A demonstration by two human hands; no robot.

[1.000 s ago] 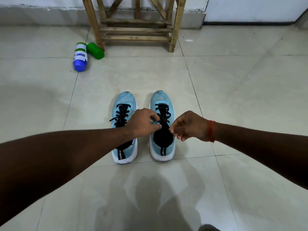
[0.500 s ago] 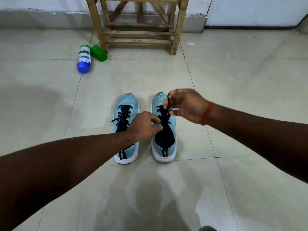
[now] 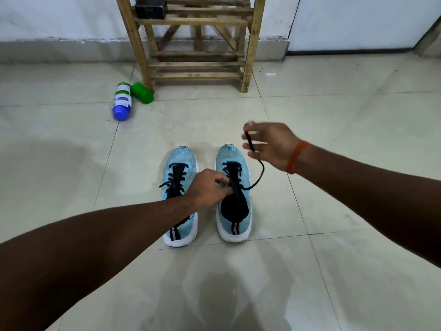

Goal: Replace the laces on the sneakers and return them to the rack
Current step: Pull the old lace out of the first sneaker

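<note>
Sneakers (image 3: 181,156) sit side by side on the floor under the left hand (image 3: 207,187), which pinches the crossed lace (image 3: 259,177) at the tongue of the right-side shoe (image 3: 230,155). Just beyond, the right hand (image 3: 272,144) has swung away from that shoe's toe, up and outward, with a loose lace end caught in its half-curled fingers and trailing back to the eyelets. Unlacing looks under way here; the left-side shoe (image 3: 191,167) is fully laced. Farther off waits the rack (image 3: 198,65).

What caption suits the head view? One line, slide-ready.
Right hand holds a loose black lace end above the right sneaker while the left hand pinches its lacing.
</note>
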